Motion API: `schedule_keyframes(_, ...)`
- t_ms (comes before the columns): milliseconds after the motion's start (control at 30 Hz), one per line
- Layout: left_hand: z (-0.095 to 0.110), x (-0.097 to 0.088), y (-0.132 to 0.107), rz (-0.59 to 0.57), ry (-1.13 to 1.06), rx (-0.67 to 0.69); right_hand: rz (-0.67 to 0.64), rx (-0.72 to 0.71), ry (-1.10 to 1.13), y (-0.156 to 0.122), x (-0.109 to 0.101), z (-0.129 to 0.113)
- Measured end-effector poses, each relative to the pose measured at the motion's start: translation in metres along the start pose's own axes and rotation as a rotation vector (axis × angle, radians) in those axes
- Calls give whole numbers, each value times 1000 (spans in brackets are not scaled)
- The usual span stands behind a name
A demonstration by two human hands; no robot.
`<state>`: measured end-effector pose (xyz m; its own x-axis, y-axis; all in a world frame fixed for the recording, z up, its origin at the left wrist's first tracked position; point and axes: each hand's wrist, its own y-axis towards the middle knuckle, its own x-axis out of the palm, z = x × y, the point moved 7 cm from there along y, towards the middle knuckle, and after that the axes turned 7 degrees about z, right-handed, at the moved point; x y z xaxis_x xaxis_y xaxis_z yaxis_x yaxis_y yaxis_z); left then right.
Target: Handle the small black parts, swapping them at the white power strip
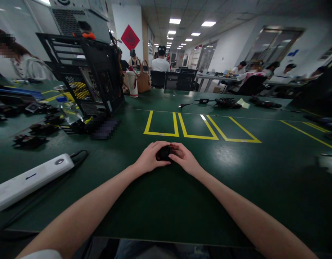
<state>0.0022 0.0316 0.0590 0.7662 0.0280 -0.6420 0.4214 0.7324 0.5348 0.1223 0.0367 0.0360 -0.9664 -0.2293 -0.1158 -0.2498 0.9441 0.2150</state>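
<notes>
A small dark object (164,153), black and rounded, sits between my two hands just above or on the green tabletop (166,201). Its kind cannot be made out, since fingers cover much of it. My left hand (151,156) wraps it from the left, fingers over the top and thumb below. From the right, my right hand (184,158) holds its near side with curled fingers and thumb. Both forearms reach in from the lower corners.
Left stand a white power strip (33,180), a black computer case (98,72), a clear bottle (70,109) and several black parts (29,141). Yellow tape outlines (162,134) lie ahead, with a cable bundle (228,103) and a white cup (132,83) beyond. People sit farther back.
</notes>
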Motion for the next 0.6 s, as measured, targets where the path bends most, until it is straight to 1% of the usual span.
schedule_keyframes(67, 0, 0, -1, 5, -2, -1, -22, 16, -10, -2, 1, 1)
schedule_keyframes(133, 1, 0, -1, 6, -1, -5, -58, 25, 29, -3, 4, 2)
schedule_keyframes(233, 0, 0, -2, 4, 1, -11, -88, 3, 89, -5, 7, 4)
schedule_keyframes(467, -3, 3, -2, 10, -5, -12, -17, -45, 25, -1, 2, 8)
schedule_keyframes(600, -2, 3, -3, 15, -5, 1, -17, -37, -23, -2, 0, 7)
